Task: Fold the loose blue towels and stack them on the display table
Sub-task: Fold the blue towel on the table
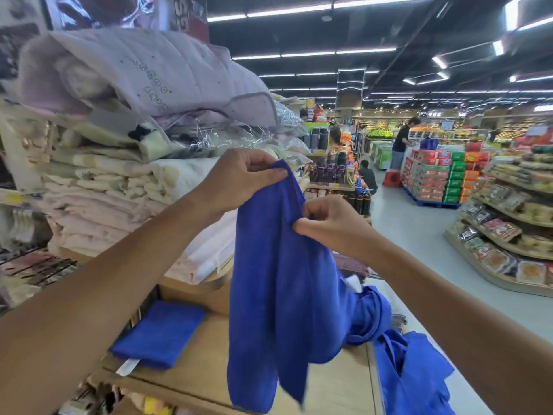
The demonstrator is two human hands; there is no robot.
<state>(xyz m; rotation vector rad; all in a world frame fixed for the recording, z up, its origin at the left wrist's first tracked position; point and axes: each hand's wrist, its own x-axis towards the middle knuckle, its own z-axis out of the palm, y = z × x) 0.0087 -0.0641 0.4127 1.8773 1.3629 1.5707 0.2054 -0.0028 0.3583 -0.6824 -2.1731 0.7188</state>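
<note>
the left hand (239, 178) and the right hand (329, 223) both pinch the top edge of a hanging blue towel (275, 295), above the wooden display table (209, 348); a folded blue towel (160, 333) lies there.

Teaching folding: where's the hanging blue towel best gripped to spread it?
Top corners, from above: the towel hangs bunched. The left hand pinches one corner; the right hand pinches the edge lower and should probably slide to the other corner.
</note>
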